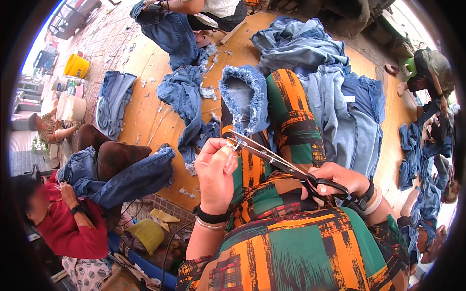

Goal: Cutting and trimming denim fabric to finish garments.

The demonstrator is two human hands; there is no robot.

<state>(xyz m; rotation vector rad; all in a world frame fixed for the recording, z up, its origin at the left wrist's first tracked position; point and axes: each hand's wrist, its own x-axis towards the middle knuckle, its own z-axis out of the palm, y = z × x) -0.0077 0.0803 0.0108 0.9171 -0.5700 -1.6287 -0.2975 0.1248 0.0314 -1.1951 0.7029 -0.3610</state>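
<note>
My right hand (340,179) grips the black handles of a pair of long scissors (279,160). The blades point up and left, slightly apart. At their tips, my left hand (213,167) is closed in a pinch on a small tuft of white threads (229,144). Just beyond the tips, a blue denim trouser leg (259,104) with a frayed, whitish hem lies over my knee, its round opening facing up. Neither hand visibly grips the denim.
Piled jeans (303,46) lie at the far right, with more light jeans (335,116) beside my leg. Crumpled jeans (182,97) and folded jeans (114,102) lie on the cardboard (145,116) among lint. People with denim sit left, ahead and right. A yellow bucket (76,66) stands far left.
</note>
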